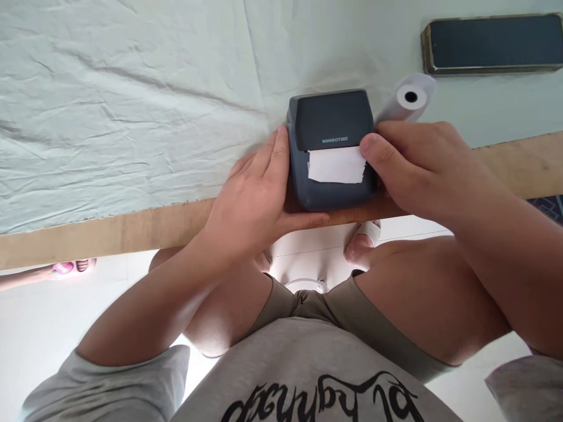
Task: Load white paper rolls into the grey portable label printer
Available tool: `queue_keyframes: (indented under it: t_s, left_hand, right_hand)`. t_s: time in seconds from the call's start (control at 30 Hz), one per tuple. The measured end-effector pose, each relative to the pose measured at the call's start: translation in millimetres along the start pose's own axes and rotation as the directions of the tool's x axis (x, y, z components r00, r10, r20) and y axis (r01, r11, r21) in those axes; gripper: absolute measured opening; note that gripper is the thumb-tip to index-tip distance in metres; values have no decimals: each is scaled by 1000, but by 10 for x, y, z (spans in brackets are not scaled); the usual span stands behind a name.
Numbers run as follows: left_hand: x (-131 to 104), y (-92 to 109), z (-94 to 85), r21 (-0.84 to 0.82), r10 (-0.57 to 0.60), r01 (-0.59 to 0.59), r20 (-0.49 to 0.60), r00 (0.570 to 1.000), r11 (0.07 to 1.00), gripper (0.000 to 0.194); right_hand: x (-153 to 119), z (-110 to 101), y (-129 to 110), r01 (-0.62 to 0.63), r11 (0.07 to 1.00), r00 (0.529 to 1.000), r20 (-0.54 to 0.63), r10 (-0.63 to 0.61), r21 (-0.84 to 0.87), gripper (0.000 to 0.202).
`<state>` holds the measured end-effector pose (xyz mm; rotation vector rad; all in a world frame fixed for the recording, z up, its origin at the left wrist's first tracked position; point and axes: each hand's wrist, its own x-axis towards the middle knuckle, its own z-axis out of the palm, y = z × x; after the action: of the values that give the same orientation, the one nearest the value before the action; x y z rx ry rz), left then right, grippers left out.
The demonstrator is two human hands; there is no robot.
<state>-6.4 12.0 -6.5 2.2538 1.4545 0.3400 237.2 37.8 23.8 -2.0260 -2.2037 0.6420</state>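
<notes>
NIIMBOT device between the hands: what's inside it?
The closed lid covers the inside of the device, so its contents can't be seen. Only a white paper strip shows, sticking out below the lid.

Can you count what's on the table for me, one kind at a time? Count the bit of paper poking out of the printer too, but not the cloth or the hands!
Printer: 1
Paper sticking out: 1
Paper roll: 1
Phone: 1
Total: 4
</notes>
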Motion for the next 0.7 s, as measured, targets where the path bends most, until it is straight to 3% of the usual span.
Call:
queue_keyframes:
  t_s: [0.13,0.2,0.57,0.7]
  left_hand:
    - [-56,5,33,59,-7,10,-52,999,998,119]
    - [-79,7,44,88,-3,9,-71,997,996,118]
    - [-21,-70,20,81,94,-86,-98,991,993,107]
    - [-25,-98,36,50,102,-97,-95,990,994,111]
  right_hand:
    - [13,65,194,248,967,965,-101,-242,55,75]
    - [24,86,261,307,949,947,-128,-296,78,85]
    - [71,39,257,300,946,954,-33,-299,125,101]
    - [43,25,286,288,947,957,-24,-288,140,89]
